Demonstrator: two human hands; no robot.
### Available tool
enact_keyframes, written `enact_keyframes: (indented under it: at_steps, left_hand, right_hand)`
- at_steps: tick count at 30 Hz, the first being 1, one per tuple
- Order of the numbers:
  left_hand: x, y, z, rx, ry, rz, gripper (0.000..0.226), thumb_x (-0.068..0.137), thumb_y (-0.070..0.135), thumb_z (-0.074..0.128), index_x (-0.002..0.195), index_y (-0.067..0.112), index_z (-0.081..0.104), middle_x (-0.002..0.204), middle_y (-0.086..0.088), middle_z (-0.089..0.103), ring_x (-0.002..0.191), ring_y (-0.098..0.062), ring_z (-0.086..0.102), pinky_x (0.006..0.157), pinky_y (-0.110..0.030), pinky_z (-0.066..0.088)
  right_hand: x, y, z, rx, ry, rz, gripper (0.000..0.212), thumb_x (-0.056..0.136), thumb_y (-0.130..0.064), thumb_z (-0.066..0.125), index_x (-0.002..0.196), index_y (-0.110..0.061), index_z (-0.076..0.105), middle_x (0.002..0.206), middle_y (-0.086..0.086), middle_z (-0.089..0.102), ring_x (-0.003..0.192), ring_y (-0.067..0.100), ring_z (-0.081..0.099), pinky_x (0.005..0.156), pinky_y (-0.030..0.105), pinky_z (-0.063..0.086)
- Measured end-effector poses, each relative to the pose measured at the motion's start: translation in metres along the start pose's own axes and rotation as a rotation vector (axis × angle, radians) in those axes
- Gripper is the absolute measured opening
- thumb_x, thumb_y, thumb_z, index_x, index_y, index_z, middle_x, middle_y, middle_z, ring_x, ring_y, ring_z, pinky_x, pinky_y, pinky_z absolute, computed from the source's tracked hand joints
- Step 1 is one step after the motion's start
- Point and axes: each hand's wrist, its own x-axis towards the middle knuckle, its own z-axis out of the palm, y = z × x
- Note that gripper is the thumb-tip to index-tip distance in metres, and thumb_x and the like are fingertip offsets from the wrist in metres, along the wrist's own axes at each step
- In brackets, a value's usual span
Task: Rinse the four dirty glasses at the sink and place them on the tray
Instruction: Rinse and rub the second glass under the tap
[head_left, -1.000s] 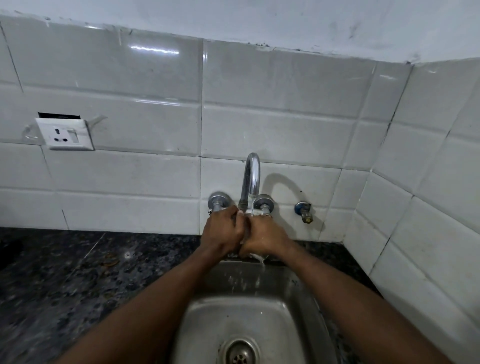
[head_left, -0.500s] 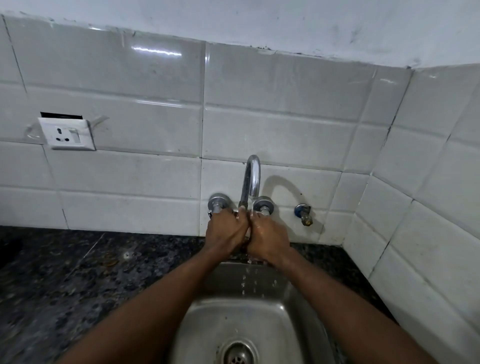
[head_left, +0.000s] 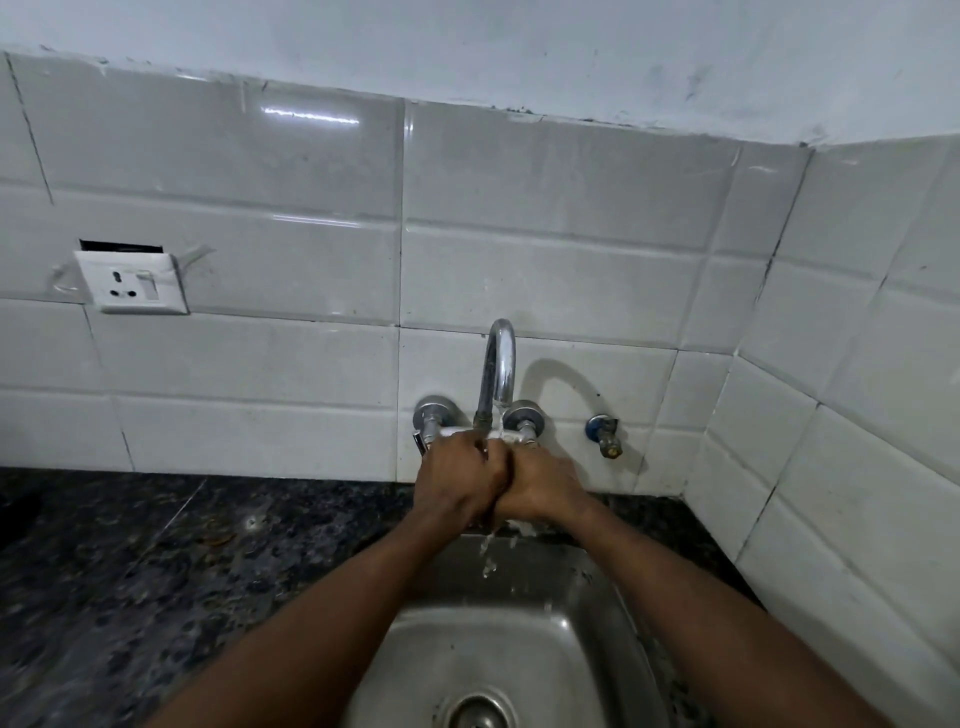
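My left hand (head_left: 457, 483) and my right hand (head_left: 545, 488) are pressed together, fingers curled, right under the spout of the chrome faucet (head_left: 500, 364). A thin stream of water (head_left: 499, 422) runs onto them and drips off below into the steel sink (head_left: 587, 654). I cannot make out a glass between the hands; a small pale patch (head_left: 521, 527) shows under my right wrist, and I cannot tell what it is. No tray and no other glasses are in view.
Dark speckled stone counter (head_left: 156, 571) runs left of the sink. White tiled walls meet in a corner on the right. A wall socket (head_left: 131, 281) sits at the left and a small spare tap (head_left: 603, 434) right of the faucet. The sink drain (head_left: 480, 713) is at the bottom.
The hands stay clasped under the running water and shift slightly against each other. The camera view has tilted a little.
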Motion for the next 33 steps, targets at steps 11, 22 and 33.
enact_keyframes:
  at_steps: [11, 22, 33]
  left_hand:
    - [0.012, -0.024, -0.008, -0.384, -0.114, -0.593, 0.060, 0.102, 0.055, 0.033, 0.096, 0.006, 0.066, 0.081, -0.015, 0.074, 0.067, -0.029, 0.072, 0.066, -0.039, 0.062]
    - [-0.003, -0.041, -0.003, -0.615, -0.203, -0.798, 0.051, 0.104, 0.039, 0.034, 0.095, 0.000, 0.065, 0.080, -0.019, 0.072, 0.057, -0.026, 0.062, 0.054, -0.031, 0.051]
    - [-0.020, -0.001, 0.023, -0.994, -0.234, -0.880, 0.049, 0.088, 0.049, 0.049, 0.104, 0.010, 0.074, 0.099, -0.014, 0.076, 0.090, -0.027, 0.071, 0.072, -0.035, 0.056]
  right_hand:
    - [-0.008, 0.007, 0.010, 0.305, 0.132, -0.096, 0.101, 0.063, -0.024, 0.085, 0.145, -0.036, 0.025, 0.111, -0.005, 0.063, 0.089, 0.014, 0.065, 0.075, 0.031, 0.057]
    - [-0.010, 0.013, 0.020, 0.165, 0.138, -0.231, 0.092, 0.063, -0.048, 0.073, 0.144, -0.041, 0.030, 0.124, -0.001, 0.061, 0.104, 0.016, 0.064, 0.085, 0.034, 0.056]
    - [-0.011, -0.030, 0.047, 1.504, 0.565, 0.480, 0.068, 0.075, -0.023, 0.082, 0.127, -0.027, 0.040, 0.111, 0.006, 0.063, 0.085, 0.019, 0.065, 0.059, 0.027, 0.052]
